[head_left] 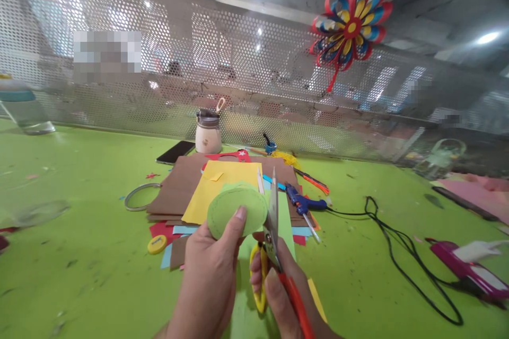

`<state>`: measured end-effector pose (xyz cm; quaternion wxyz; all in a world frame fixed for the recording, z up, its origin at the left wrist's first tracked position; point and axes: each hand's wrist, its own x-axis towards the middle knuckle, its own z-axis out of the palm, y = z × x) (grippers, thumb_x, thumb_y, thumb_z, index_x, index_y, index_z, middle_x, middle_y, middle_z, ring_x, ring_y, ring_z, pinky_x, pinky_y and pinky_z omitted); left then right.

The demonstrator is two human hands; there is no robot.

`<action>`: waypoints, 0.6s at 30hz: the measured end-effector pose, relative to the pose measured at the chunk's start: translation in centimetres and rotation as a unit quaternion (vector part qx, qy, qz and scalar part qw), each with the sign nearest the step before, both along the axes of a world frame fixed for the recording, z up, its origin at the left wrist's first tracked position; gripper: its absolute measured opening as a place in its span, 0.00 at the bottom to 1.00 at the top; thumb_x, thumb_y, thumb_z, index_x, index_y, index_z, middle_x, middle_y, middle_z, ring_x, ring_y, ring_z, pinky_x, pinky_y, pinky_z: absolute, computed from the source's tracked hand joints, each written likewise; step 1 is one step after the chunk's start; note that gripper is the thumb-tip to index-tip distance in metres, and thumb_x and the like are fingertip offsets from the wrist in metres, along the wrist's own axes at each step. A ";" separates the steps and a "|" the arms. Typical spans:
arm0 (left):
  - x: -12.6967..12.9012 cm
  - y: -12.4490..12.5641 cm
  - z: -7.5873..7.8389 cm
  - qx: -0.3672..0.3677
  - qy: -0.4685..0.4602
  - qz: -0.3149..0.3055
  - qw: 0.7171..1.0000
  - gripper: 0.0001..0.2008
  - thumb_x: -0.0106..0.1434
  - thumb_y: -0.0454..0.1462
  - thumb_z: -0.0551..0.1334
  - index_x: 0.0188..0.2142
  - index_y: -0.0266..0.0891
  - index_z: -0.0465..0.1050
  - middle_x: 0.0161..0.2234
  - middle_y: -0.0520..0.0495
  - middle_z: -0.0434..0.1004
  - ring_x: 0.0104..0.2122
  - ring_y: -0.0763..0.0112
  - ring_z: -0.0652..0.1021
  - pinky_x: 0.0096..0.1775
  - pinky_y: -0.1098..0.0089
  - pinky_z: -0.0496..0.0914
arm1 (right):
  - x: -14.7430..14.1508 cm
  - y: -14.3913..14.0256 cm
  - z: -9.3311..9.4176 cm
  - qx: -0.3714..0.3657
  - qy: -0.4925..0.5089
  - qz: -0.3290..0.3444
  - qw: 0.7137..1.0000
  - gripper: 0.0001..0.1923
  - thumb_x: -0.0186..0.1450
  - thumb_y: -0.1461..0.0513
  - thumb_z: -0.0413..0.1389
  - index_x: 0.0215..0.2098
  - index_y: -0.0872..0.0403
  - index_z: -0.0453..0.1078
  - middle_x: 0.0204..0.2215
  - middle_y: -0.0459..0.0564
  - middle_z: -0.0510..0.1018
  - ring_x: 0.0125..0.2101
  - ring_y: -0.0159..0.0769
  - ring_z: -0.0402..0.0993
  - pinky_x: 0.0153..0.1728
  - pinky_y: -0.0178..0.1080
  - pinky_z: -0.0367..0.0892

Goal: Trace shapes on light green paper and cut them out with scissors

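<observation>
Between the thumb and fingers of my left hand [217, 254] is a round piece of light green paper [234, 204], with a faint line drawn near its edge. My right hand [284, 288] grips a pair of scissors [272, 217] with one red and one yellow handle. Their blades point up, just beside the paper's right edge; whether they touch it I cannot tell. Behind the hands lie a yellow sheet [202, 190], stacked brown sheets [170, 190] and a green sheet [285, 212].
A blue glue gun [302, 201] lies right of the papers, its black cord [401, 243] looping across the green table [119, 286]. Around them are a phone [176, 152], a lidded jar [208, 135], a metal ring [137, 197], a yellow round sharpener-like item [157, 244] and a paper flower [352, 26].
</observation>
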<state>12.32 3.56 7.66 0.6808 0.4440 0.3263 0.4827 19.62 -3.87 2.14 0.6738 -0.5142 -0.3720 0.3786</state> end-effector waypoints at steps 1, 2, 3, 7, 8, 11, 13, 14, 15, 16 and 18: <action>0.0 0.0 -0.1 0.004 -0.006 -0.004 1.000 0.08 0.57 0.40 0.65 0.33 0.37 0.76 0.33 0.47 0.81 0.32 0.67 0.77 0.35 0.72 0.70 | 0.0 0.0 0.0 0.000 0.003 0.002 1.000 0.30 0.54 0.38 0.55 0.45 0.47 0.65 0.29 0.45 0.64 0.25 0.33 0.60 0.23 0.35 0.57; 0.0 0.1 -0.3 0.008 -0.008 -0.006 1.000 0.07 0.57 0.39 0.65 0.33 0.37 0.76 0.33 0.48 0.81 0.32 0.67 0.76 0.35 0.72 0.70 | 0.0 0.0 0.0 0.002 0.006 0.004 1.000 0.30 0.54 0.38 0.55 0.44 0.47 0.65 0.29 0.45 0.64 0.25 0.33 0.60 0.23 0.35 0.57; 0.0 0.1 -0.4 0.012 -0.011 -0.009 1.000 0.07 0.57 0.38 0.65 0.34 0.37 0.76 0.33 0.48 0.81 0.31 0.67 0.76 0.35 0.72 0.70 | 0.1 0.1 -0.1 0.007 0.009 0.006 1.000 0.30 0.54 0.38 0.56 0.44 0.48 0.65 0.28 0.45 0.64 0.25 0.33 0.60 0.23 0.36 0.58; 0.0 0.2 -0.8 0.015 -0.013 -0.006 1.000 0.05 0.56 0.37 0.65 0.29 0.37 0.74 0.30 0.49 0.80 0.29 0.68 0.75 0.35 0.71 0.69 | 0.3 0.1 -0.5 0.019 -0.007 0.009 1.000 0.29 0.55 0.38 0.54 0.45 0.47 0.64 0.28 0.44 0.64 0.26 0.34 0.62 0.26 0.37 0.61; 0.0 0.2 -0.8 0.013 -0.011 -0.003 1.000 0.05 0.56 0.38 0.65 0.29 0.37 0.74 0.30 0.49 0.80 0.29 0.68 0.75 0.34 0.71 0.69 | 0.3 0.1 -0.6 0.019 -0.015 0.010 1.000 0.29 0.56 0.38 0.53 0.45 0.47 0.64 0.29 0.44 0.64 0.26 0.34 0.62 0.27 0.37 0.61; -0.1 0.1 -0.6 0.013 0.001 0.003 1.000 0.07 0.56 0.39 0.65 0.28 0.36 0.74 0.28 0.48 0.79 0.28 0.68 0.75 0.33 0.71 0.69 | 0.4 0.0 -0.7 0.020 -0.024 0.015 0.999 0.29 0.56 0.38 0.53 0.46 0.47 0.64 0.29 0.44 0.65 0.27 0.34 0.63 0.28 0.37 0.62; -0.1 0.1 -0.6 0.015 -0.003 0.000 1.000 0.08 0.56 0.40 0.65 0.31 0.36 0.75 0.30 0.48 0.80 0.30 0.66 0.76 0.35 0.70 0.70 | 0.4 0.0 -0.7 0.021 -0.019 0.016 0.999 0.29 0.56 0.38 0.53 0.46 0.46 0.64 0.29 0.44 0.65 0.27 0.34 0.63 0.28 0.37 0.63; 0.0 0.1 -0.5 0.017 -0.009 -0.002 1.000 0.08 0.57 0.40 0.65 0.32 0.36 0.75 0.32 0.47 0.81 0.32 0.65 0.77 0.37 0.70 0.70 | 0.4 0.0 -0.6 0.021 -0.017 0.015 1.000 0.29 0.56 0.38 0.53 0.46 0.46 0.64 0.29 0.44 0.65 0.27 0.34 0.63 0.28 0.37 0.63; 0.0 0.0 -0.5 0.016 -0.014 -0.005 1.000 0.09 0.57 0.40 0.65 0.34 0.37 0.76 0.34 0.47 0.81 0.34 0.64 0.77 0.39 0.69 0.70 | 0.4 0.0 -0.6 0.021 -0.016 0.015 1.000 0.29 0.57 0.38 0.53 0.47 0.46 0.63 0.30 0.44 0.65 0.27 0.34 0.63 0.28 0.37 0.63; 0.1 0.0 -0.5 0.014 -0.015 -0.007 1.000 0.10 0.57 0.40 0.65 0.36 0.37 0.76 0.35 0.47 0.81 0.36 0.63 0.78 0.40 0.69 0.70 | 0.3 0.1 -0.6 0.020 -0.015 0.014 1.000 0.29 0.56 0.38 0.53 0.47 0.46 0.63 0.30 0.44 0.65 0.27 0.34 0.63 0.28 0.37 0.63; 0.1 0.0 -0.5 0.007 -0.017 -0.010 1.000 0.11 0.58 0.40 0.65 0.39 0.37 0.77 0.37 0.46 0.82 0.38 0.62 0.78 0.41 0.68 0.70 | 0.2 0.1 -0.6 0.013 -0.017 0.014 1.000 0.29 0.56 0.38 0.53 0.47 0.47 0.63 0.30 0.44 0.65 0.26 0.34 0.62 0.27 0.37 0.62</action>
